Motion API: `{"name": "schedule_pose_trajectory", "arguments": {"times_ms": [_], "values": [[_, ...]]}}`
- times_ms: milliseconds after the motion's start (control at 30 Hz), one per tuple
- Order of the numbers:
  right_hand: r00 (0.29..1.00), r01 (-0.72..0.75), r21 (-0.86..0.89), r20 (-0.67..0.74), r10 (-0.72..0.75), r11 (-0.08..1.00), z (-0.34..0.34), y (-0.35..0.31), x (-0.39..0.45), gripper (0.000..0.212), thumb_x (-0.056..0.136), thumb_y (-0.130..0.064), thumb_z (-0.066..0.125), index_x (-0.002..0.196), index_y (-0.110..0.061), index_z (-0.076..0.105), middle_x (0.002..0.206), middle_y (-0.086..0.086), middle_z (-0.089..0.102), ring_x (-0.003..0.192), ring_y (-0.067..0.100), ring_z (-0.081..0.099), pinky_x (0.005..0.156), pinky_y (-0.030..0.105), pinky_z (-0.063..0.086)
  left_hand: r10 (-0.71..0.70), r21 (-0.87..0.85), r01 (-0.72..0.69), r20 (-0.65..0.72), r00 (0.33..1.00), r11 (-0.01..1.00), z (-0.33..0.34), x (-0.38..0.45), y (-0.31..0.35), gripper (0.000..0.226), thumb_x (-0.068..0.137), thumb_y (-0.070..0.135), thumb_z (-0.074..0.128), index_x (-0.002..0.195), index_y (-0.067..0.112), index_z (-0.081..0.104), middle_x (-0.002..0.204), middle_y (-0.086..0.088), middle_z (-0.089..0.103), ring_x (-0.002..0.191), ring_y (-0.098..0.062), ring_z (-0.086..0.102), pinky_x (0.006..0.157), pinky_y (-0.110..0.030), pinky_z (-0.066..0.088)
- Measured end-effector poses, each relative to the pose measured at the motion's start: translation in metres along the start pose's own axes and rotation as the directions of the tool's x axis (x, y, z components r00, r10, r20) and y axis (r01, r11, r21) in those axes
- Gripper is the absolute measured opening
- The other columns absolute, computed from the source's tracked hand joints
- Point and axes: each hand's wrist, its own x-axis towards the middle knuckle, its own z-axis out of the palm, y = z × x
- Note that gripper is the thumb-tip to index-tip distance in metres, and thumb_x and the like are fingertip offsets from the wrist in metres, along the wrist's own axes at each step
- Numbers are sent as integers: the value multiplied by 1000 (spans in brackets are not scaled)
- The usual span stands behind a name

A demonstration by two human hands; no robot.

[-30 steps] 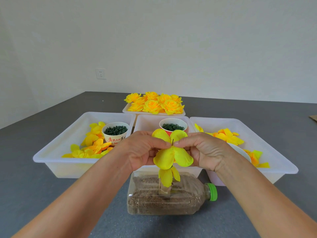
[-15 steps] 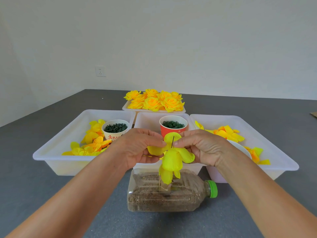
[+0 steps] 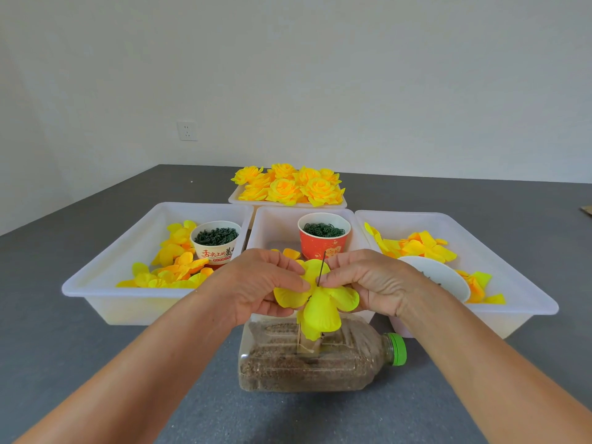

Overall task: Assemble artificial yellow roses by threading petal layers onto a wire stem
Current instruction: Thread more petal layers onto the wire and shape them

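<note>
At nine o'clock I see a white plastic tub (image 3: 105, 291) with loose yellow petals (image 3: 173, 270) and a white paper cup (image 3: 215, 243) of dark green bits. My left hand (image 3: 256, 283) sits just right of it, fingers curled, pinching the left side of a thin, glossy petal layer (image 3: 318, 299) at dead centre. A dark wire (image 3: 321, 267) stands straight up through the layer's middle, its tip above the petals. Below, toward six o'clock, a clear ribbed bottle (image 3: 307, 363) lies on its side, packed with brown grit, its green cap (image 3: 398, 349) pointing right; the petals hide where the wire enters it. At twelve o'clock a middle tub (image 3: 259, 232) holds a red cup (image 3: 323, 240) of green rings, and beyond it a tray (image 3: 235, 200) carries finished roses (image 3: 288, 185). My right hand (image 3: 374, 282) pinches the layer's right side beside the wire. At three o'clock another tub (image 3: 512, 274) holds petals and a white bowl (image 3: 448, 277), partly hidden by my right wrist.
</note>
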Motion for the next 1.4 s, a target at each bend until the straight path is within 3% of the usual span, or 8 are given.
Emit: {"name": "schedule_pose_trajectory", "arguments": {"times_ms": [167,367,600,867,1000,1267,1400], "values": [[1000,0,49,20,-1,999,2,3,0,20,82,10,56,79,-6,68,72,9,71,62,19,69,60,32,57,-3,19,4,-17,1000,1000,1,0,-4,20,72,-3,73,86,9,64,68,-7,69,55,-17,66,48,-24,52],[1000,23,5,-10,-22,1000,3,6,1,19,80,12,59,88,-5,64,88,14,68,77,25,65,75,39,54,6,46,-4,-37,999,999,2,0,-6,22,71,-4,74,87,9,64,68,-7,68,54,-17,65,48,-24,52],[1000,29,-50,11,-28,998,0,-1,6,20,79,12,60,89,-5,64,90,15,66,83,28,63,85,42,50,-16,30,16,-13,1000,999,1,0,-6,24,71,-2,74,89,9,63,66,-8,69,54,-19,67,48,-24,53],[999,23,-113,44,-18,993,-4,-6,12,23,77,13,63,91,-5,61,78,8,68,70,17,66,68,31,56,-34,40,34,-15,999,999,1,2,-6,32,68,-1,76,95,10,63,72,-5,71,60,-16,68,50,-23,52],[1000,20,-97,22,-18,995,-5,-6,13,18,77,3,66,90,-8,62,78,6,67,67,16,64,62,28,55,-45,34,45,-7,999,998,1,1,-8,35,68,-1,76,98,10,62,77,-5,72,64,-17,68,54,-26,54],[997,16,-48,70,-12,999,-21,2,-2,26,78,5,64,98,-13,61,69,-3,69,61,9,66,57,23,54,-70,0,70,19,997,998,1,3,-10,22,77,3,69,97,9,61,75,-5,70,64,-17,65,55,-26,52],[998,16,-28,57,-15,999,-19,0,0,25,79,5,63,96,-13,61,73,-1,69,63,10,66,63,26,53,-69,0,69,14,998,998,2,2,-9,19,79,3,68,96,9,60,71,-5,69,59,-16,64,50,-24,52]]}}
